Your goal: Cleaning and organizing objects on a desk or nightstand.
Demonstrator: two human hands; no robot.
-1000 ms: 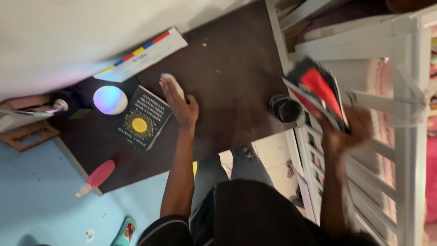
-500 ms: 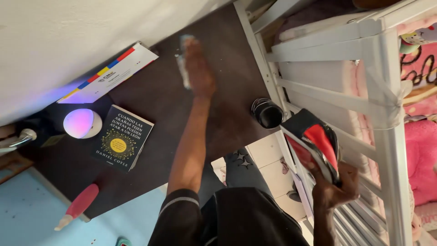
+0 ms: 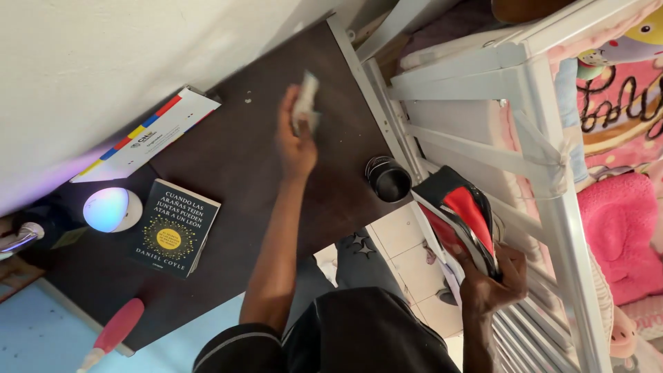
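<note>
Compared with half a second ago, the left hand has drawn back from the far edge of the dark brown desk toward its middle, and the pale cloth that lay flat under the palm is now lifted and pinched upright in the fingers. The right hand and its load have barely shifted. The left arm stretches forward from the lower centre of the view, wrist slightly bent, fingers curled closed around the cloth above the desk surface. The right arm is bent at the person's side beside a white crib frame, the hand closed around a red and black pouch held tilted off the desk's right edge. A small dark round jar stands on the desk between the two hands. Farther left lie a black book with a yellow disc, a glowing round lamp, a white booklet with coloured stripes and a pink spray bottle.
</note>
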